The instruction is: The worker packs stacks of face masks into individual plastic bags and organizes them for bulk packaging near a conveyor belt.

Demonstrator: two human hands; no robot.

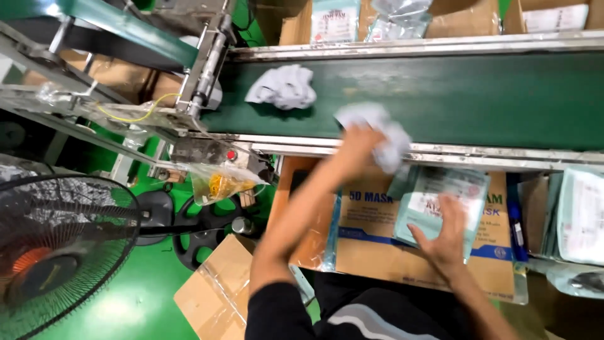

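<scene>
Head view is looking down on a dark green conveyor belt (453, 94) whose steel near rail (440, 151) is running across the frame; most of the belt to the right is lying bare. The left hand (358, 141) is reaching over that rail, fingers closing on a crumpled white bundle of masks (384, 135) at the belt's near edge. A second white bundle (283, 87) is sitting apart, further up the belt. The right hand (448, 233) is pressing flat, fingers spread, on a pale teal printed pouch (440, 201), which is lying on a brown carton with a blue stripe (377, 245) below the rail. Cardboard boxes beyond the belt (465, 19) are holding similar pouches. A black fan (56, 245) is standing on the green floor at left.
</scene>
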